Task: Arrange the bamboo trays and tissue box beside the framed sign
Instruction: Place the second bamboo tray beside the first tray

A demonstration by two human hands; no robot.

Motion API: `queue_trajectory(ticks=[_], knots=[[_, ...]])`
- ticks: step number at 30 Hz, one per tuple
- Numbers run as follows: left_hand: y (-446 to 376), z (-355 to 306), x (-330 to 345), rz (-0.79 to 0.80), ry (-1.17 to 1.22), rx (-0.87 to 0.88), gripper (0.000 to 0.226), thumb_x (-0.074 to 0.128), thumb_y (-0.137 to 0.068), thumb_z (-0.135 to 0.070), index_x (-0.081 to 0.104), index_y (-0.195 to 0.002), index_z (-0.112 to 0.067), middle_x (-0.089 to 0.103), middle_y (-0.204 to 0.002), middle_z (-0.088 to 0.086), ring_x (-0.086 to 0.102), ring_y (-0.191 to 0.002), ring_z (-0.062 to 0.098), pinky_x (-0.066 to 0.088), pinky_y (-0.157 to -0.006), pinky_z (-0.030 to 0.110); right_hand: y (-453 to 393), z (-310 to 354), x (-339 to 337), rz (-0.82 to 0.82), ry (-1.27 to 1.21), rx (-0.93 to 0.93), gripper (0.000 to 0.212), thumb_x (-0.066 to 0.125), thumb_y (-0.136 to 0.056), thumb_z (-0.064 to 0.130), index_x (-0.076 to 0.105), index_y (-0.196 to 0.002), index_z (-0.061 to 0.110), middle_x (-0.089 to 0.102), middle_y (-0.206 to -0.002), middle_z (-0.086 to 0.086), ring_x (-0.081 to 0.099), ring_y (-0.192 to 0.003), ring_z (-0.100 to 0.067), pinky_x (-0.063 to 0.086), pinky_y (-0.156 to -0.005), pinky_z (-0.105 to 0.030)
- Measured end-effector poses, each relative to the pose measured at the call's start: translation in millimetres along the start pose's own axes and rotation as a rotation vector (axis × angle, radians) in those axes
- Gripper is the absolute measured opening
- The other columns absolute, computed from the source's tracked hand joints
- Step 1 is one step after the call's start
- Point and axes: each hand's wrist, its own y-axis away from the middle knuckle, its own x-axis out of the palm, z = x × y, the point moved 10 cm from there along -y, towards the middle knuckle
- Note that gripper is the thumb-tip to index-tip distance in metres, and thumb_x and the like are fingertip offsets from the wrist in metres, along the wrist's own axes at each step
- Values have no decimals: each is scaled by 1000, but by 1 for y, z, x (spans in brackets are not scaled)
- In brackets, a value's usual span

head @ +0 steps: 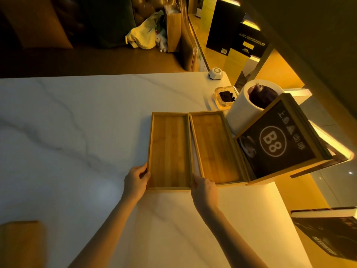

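Observation:
Two empty bamboo trays lie side by side on the white marble table (77,122). My left hand (136,180) grips the near left corner of the left tray (169,149), and my right hand (204,188) holds that tray's near right corner, in the narrow gap between the trays. The right tray (214,147) rests against the framed sign (274,142), a dark panel marked "B8" in a wooden frame, leaning at the table's right edge. A white cylindrical tissue holder (245,111) stands just behind the sign.
A glass ashtray (226,96) with dark contents and a white call button (216,73) sit at the far right corner. A wooden object (21,242) lies at the near left. A dark book (328,231) shows at lower right. Seats and bags stand beyond the table.

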Motion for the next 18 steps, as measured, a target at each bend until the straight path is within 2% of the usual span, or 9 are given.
queue_trajectory(ticks=[4, 10, 14, 16, 18], knots=[[1, 5, 5, -8, -10, -10, 39, 52, -86, -6, 46, -124, -2, 55, -117, 25, 55, -104, 33, 41, -84, 29, 2, 0, 0, -34, 43, -12, 23, 47, -93, 17, 59, -113, 11, 67, -95, -7, 62, -78, -17, 41, -59, -20], [6, -1, 9, 23, -37, 10, 44, 48, -89, -13, 37, -130, -2, 49, -124, 24, 52, -105, 28, 39, -84, 25, 10, 5, -3, -83, 46, -102, 21, 49, -93, 15, 59, -110, 9, 68, -93, -8, 63, -78, -21, 47, -61, -24], [31, -10, 10, -30, -241, 197, 47, 46, -89, -16, 33, -133, -4, 44, -134, 22, 48, -119, 33, 44, -95, 37, 32, 14, -9, -235, 173, -204, 29, 69, -78, 8, 63, -106, 6, 71, -100, -12, 66, -89, -29, 57, -69, -35], [44, -7, 17, -45, -402, 290, 47, 41, -91, -24, 33, -133, -4, 45, -136, 22, 48, -121, 35, 46, -95, 43, 45, 18, 0, -230, 211, -270, 45, 75, -72, 12, 60, -114, 8, 68, -113, -10, 63, -104, -30, 54, -82, -38], [50, 3, 27, 4, -498, 286, 58, 20, -91, -42, 27, -135, -5, 41, -140, 20, 42, -126, 35, 38, -100, 45, 53, 19, 17, -179, 296, -320, 57, 72, -74, 24, 51, -125, 11, 58, -129, -8, 52, -121, -27, 39, -103, -41]])
